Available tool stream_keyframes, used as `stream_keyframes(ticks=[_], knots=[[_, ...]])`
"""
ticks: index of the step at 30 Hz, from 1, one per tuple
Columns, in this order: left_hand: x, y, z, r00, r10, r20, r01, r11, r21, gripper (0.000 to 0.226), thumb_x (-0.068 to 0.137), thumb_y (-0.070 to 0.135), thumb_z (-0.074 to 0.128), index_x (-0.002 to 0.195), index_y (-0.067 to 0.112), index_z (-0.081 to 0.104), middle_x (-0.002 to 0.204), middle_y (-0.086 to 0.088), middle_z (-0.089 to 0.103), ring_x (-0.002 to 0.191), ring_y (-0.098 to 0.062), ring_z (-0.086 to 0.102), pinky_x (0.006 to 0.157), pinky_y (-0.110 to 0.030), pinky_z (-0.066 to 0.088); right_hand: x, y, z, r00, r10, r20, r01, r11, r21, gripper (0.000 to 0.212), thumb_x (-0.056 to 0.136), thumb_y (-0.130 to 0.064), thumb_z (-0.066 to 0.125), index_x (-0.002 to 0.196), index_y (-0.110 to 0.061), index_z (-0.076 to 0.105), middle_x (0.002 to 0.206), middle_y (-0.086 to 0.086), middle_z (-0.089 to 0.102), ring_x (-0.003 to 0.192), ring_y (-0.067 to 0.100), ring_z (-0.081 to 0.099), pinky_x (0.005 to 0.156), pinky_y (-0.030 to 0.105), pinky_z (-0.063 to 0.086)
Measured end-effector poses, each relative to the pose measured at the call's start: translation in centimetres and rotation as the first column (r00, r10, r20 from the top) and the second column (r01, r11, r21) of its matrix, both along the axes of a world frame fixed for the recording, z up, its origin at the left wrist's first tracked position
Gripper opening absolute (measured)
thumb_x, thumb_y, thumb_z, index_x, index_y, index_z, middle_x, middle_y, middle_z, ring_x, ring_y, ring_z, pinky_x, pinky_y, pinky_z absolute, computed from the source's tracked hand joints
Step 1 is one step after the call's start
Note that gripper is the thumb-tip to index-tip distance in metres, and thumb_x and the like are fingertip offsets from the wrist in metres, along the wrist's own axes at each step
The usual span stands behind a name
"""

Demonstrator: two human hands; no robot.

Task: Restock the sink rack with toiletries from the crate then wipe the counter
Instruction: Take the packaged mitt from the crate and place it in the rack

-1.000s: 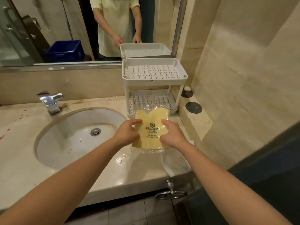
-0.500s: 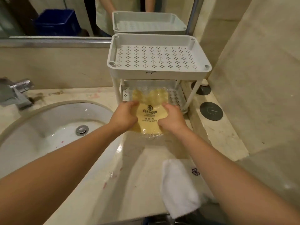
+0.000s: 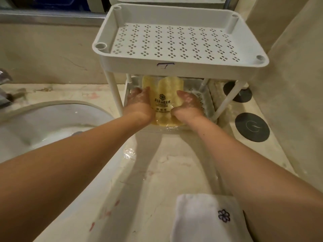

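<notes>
A white two-tier rack [image 3: 178, 67] stands on the marble counter [image 3: 157, 172] against the back wall. Its perforated top shelf holds nothing. A yellow cloth pack [image 3: 163, 100] in clear plastic, printed with a dark flower logo, lies partly inside the lower shelf. My left hand [image 3: 139, 103] grips its left edge and my right hand [image 3: 187, 106] grips its right edge. The far end of the pack is hidden under the top shelf.
A folded white towel [image 3: 206, 219] with a dark flower emblem lies at the counter's near edge. The sink basin [image 3: 52, 119] is at left with a tap [image 3: 5, 91] behind it. Two dark round discs [image 3: 251, 127] sit right of the rack, near the side wall.
Both hands have carried the yellow pack forward from above the counter into the rack's lower shelf. The view has come closer and tilted down.
</notes>
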State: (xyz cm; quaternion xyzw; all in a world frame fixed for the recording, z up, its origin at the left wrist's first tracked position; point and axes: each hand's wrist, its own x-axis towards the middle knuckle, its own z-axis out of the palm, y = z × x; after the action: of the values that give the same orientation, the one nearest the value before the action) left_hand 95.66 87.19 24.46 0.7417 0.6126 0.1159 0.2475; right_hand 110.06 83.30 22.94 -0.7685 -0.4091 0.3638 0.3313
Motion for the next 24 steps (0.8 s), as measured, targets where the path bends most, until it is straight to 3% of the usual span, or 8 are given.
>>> stream_keyframes(ticks=[1,3,4,5,8,13,21,24], knots=[[0.4,0.2,-0.1,0.998,0.001,-0.059,-0.001,1.000,0.001,0.069,0.084,0.002,0.052,0.147,0.024,0.033,0.148,-0.008,0.028,0.136,-0.029,0.031,0.109,-0.041,0.038,0.1,0.4,-0.3,1.000,0.012,0.002,-0.012,1.000,0.003,0.076,0.081,0.000,0.067,0.147,-0.026,0.039,0.152,-0.003,0.036,0.113,0.016,0.057,0.072,0.015,0.055],[1.0,0.6,-0.4,0.985,0.010,-0.173,-0.011,1.000,-0.007,0.064,0.086,0.005,0.057,0.143,0.023,0.033,0.145,-0.009,0.028,0.132,-0.031,0.031,0.104,-0.041,0.042,0.2,1.1,-0.7,0.999,0.019,0.032,-0.019,1.000,0.003,0.072,0.083,-0.003,0.068,0.146,-0.025,0.041,0.150,-0.003,0.036,0.101,0.008,0.051,0.051,-0.002,0.039],[1.2,0.8,-0.6,0.976,0.013,-0.217,-0.016,1.000,-0.011,0.064,0.086,0.008,0.059,0.142,0.021,0.031,0.145,-0.010,0.026,0.132,-0.031,0.030,0.103,-0.041,0.042,0.2,1.4,-0.9,0.998,0.024,0.050,-0.024,1.000,-0.002,0.071,0.084,-0.005,0.068,0.146,-0.026,0.041,0.151,-0.003,0.034,0.104,0.008,0.049,0.054,-0.006,0.035],[1.3,1.0,-0.9,0.967,0.015,-0.253,-0.019,1.000,-0.014,0.066,0.086,0.010,0.060,0.143,0.020,0.029,0.145,-0.011,0.025,0.131,-0.031,0.030,0.104,-0.041,0.041,0.2,1.7,-1.2,0.997,0.036,0.073,-0.035,0.999,-0.014,0.070,0.085,-0.007,0.067,0.146,-0.028,0.040,0.152,-0.003,0.031,0.114,0.010,0.049,0.067,-0.007,0.032],[1.4,1.5,-1.6,0.934,0.024,-0.355,-0.031,0.999,-0.014,0.073,0.085,0.015,0.063,0.146,0.016,0.023,0.143,-0.014,0.026,0.131,-0.031,0.030,0.104,-0.039,0.037,-0.1,2.5,-1.7,0.986,0.087,0.142,-0.077,0.994,-0.077,0.071,0.087,-0.011,0.064,0.148,-0.033,0.036,0.156,-0.003,0.023,0.140,0.019,0.035,0.087,0.015,0.030],[1.5,1.8,-2.2,0.863,0.026,-0.504,-0.049,0.998,-0.033,0.077,0.083,0.020,0.066,0.145,0.006,0.022,0.139,-0.017,0.029,0.127,-0.032,0.034,0.101,-0.038,0.038,-0.7,3.3,-1.9,0.973,0.173,0.156,-0.162,0.984,-0.081,0.074,0.086,-0.009,0.064,0.150,-0.028,0.034,0.157,0.000,0.023,0.143,0.020,0.030,0.114,0.030,0.033],[1.8,2.1,-1.8,0.761,-0.048,-0.647,-0.021,0.995,-0.099,0.074,0.085,0.018,0.066,0.144,-0.003,0.024,0.139,-0.021,0.027,0.124,-0.031,0.036,0.100,-0.036,0.038,-0.9,3.6,-2.6,0.940,0.270,0.208,-0.249,0.961,-0.125,0.081,0.081,-0.016,0.074,0.151,-0.024,0.034,0.152,0.001,0.027,0.138,0.023,0.037,0.112,0.030,0.036],[1.8,2.0,-1.7,0.723,-0.087,-0.686,0.014,0.994,-0.111,0.075,0.088,0.015,0.063,0.148,-0.001,0.021,0.152,-0.025,0.011,0.133,-0.034,0.029,0.105,-0.038,0.036,-0.8,3.5,-2.9,0.892,0.307,0.331,-0.265,0.950,-0.166,0.081,0.080,-0.019,0.074,0.150,-0.029,0.034,0.153,0.000,0.022,0.137,0.024,0.037,0.110,0.036,0.040]])
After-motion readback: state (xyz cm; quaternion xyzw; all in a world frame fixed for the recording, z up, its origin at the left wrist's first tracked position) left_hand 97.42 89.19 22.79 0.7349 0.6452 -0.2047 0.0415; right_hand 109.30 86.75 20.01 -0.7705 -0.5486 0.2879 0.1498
